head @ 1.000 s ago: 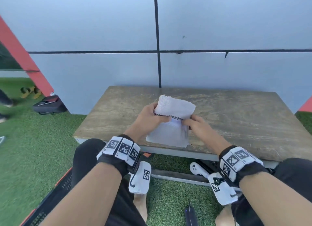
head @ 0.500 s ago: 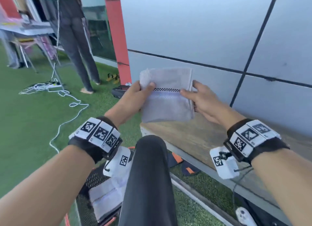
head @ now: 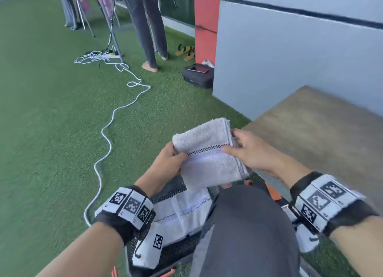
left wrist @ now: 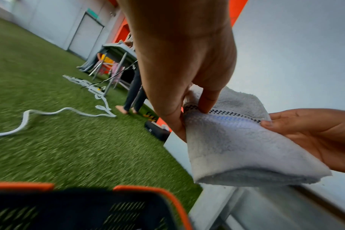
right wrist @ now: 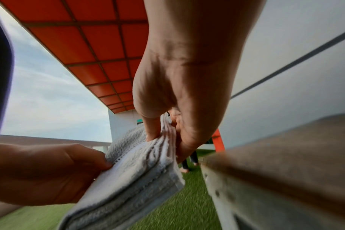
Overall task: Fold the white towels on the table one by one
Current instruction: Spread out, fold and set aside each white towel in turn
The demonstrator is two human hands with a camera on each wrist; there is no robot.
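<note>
A folded white towel point(head: 209, 152) with a black checked stripe hangs in the air left of the table point(head: 323, 127), above a black basket point(head: 178, 252). My left hand point(head: 172, 160) pinches its left edge, thumb on the stripe. My right hand point(head: 244, 150) pinches the right edge. The left wrist view shows the towel point(left wrist: 236, 143) held between both hands, and the right wrist view shows its stacked layers point(right wrist: 140, 168). Several folded white towels point(head: 184, 214) lie in the basket below.
The basket has orange trim point(left wrist: 167, 197) and stands on green turf by my knee point(head: 248, 225). A white cable point(head: 107, 131) snakes over the turf. A person's legs point(head: 149, 28), a black bag point(head: 196, 76) and sandals point(head: 185, 51) are farther off by the wall.
Both hands lifted the folded towel off the table and carried it left and down, over the basket. My head turned left and downward, so the table now sits at the right.
</note>
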